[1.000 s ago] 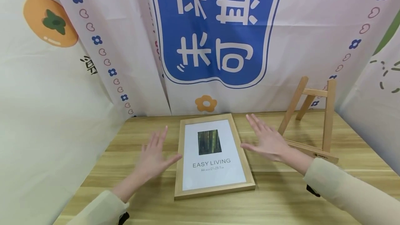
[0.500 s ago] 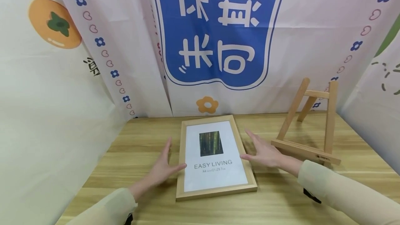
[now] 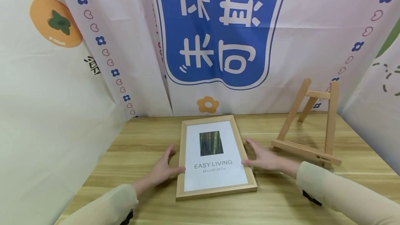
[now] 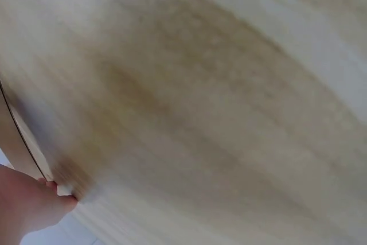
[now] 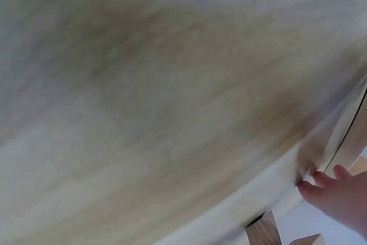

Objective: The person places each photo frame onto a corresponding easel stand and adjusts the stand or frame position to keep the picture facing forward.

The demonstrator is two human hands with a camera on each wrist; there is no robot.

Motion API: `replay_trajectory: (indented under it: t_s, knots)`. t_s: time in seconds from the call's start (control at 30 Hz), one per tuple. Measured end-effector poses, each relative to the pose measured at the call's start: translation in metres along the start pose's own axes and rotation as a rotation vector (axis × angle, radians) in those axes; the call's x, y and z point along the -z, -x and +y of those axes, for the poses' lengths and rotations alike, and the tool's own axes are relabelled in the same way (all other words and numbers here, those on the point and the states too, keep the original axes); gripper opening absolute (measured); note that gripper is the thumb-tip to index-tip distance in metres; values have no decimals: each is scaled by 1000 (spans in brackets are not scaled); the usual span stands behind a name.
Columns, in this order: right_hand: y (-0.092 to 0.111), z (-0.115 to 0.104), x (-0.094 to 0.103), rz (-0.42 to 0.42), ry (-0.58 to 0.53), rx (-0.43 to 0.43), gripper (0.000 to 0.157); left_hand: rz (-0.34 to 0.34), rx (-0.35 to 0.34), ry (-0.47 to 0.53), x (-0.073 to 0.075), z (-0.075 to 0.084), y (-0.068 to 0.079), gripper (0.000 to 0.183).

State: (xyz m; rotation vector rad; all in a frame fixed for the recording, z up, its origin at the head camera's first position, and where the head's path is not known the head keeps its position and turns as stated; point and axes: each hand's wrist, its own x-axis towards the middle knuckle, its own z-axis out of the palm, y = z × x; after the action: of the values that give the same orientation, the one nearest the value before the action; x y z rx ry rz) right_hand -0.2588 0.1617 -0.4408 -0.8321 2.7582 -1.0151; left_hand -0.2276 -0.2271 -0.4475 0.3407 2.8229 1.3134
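Observation:
A picture frame (image 3: pixel 203 181) with a light wooden border lies flat on the wooden table, its sheet reading "EASY LIVING" under a dark forest picture. My left hand (image 3: pixel 160 171) holds its left side, thumb on top of the border and fingers down along the outer edge. On the opposite side my right hand (image 3: pixel 262 157) grips the right border the same way. In the left wrist view, the left hand's fingertips (image 4: pixel 66 201) bend in at the frame's side. Fingertips (image 5: pixel 309 187) of the right hand also meet the edge in the right wrist view.
A small wooden easel (image 3: pixel 329 124) stands at the right, close beyond the right hand. Printed white cloth (image 3: pixel 140 61) with a blue panel hangs behind the wooden table (image 3: pixel 137 141) and along both sides.
Both hands have come down and in to the frame's sides, thumbs now on the border and fingers bent at the edges. The frame has stayed in place; the easel's front ledge has shifted slightly.

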Motion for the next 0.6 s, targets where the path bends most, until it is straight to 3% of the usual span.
replay_trajectory:
  t_s: [0.23, 0.6]
  knots:
    - [-1, 2, -2, -10, -45, 4, 89, -19, -20, -36, -1, -3, -3, 91]
    - [-3, 7, -6, -41, -100, -3, 84, -53, 21, -9, -2, -1, -5, 89]
